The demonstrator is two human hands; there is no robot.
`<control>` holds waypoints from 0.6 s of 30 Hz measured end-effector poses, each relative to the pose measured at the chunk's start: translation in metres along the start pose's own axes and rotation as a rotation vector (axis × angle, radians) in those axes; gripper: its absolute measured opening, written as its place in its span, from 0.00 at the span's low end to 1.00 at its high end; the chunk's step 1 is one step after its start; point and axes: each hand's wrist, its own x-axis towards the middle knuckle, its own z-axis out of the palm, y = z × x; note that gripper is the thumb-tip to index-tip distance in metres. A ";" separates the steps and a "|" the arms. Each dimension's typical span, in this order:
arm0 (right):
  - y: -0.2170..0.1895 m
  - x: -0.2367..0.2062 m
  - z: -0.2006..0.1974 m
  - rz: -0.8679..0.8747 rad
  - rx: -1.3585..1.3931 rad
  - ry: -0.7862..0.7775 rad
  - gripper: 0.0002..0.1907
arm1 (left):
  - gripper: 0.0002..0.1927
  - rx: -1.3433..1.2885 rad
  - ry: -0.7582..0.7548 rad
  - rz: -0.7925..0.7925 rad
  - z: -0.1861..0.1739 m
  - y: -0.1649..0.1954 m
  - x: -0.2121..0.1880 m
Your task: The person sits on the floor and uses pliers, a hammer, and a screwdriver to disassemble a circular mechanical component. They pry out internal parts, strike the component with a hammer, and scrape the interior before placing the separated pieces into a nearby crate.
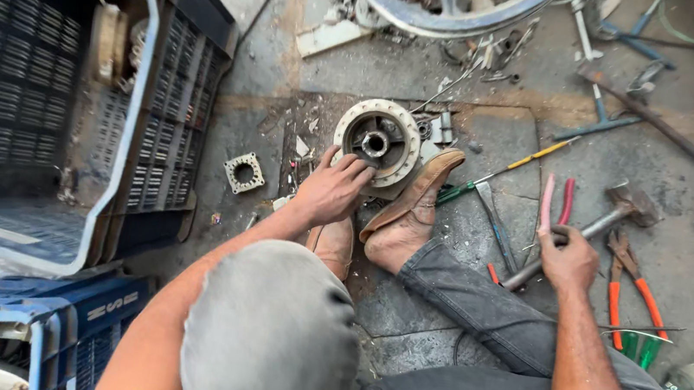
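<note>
Currently left hand is pressing spread fingers on the wheel hub; right hand, well right of the hub, is gripping the hammer, handle running up-right to its head.

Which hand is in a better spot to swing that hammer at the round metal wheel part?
Probably the right hand: it already grips the hammer by its handle. The left hand rests on the round metal hub, steadying it against the shoe.
</note>
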 end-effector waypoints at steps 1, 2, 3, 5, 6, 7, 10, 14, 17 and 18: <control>0.001 -0.001 -0.001 -0.016 0.009 0.018 0.21 | 0.26 -0.016 0.029 -0.008 0.006 0.000 0.002; 0.002 -0.002 -0.001 -0.032 0.021 0.039 0.19 | 0.25 -0.030 0.058 -0.013 0.010 0.000 0.003; 0.003 -0.003 -0.002 -0.048 0.033 0.061 0.17 | 0.24 -0.042 0.090 -0.019 0.014 0.000 0.004; 0.004 -0.006 -0.003 -0.052 0.031 0.073 0.14 | 0.22 -0.065 0.118 -0.036 0.020 0.001 0.005; 0.004 -0.007 -0.003 -0.056 0.031 0.080 0.13 | 0.20 -0.074 0.134 -0.046 0.022 0.001 0.005; 0.005 -0.008 -0.003 -0.054 0.019 0.079 0.13 | 0.19 -0.045 0.149 -0.047 0.023 0.001 0.006; 0.007 -0.011 -0.002 -0.047 -0.003 0.084 0.11 | 0.18 0.009 0.240 -0.036 0.024 -0.001 0.010; 0.009 -0.011 -0.001 -0.088 -0.011 0.114 0.10 | 0.20 -0.096 0.336 -0.121 0.019 -0.009 0.020; 0.010 -0.009 -0.001 -0.097 -0.036 0.102 0.11 | 0.18 -0.302 0.482 -0.254 0.013 -0.016 0.024; 0.010 -0.008 -0.001 -0.090 -0.043 0.103 0.12 | 0.17 -0.378 0.570 -0.283 0.011 -0.018 0.023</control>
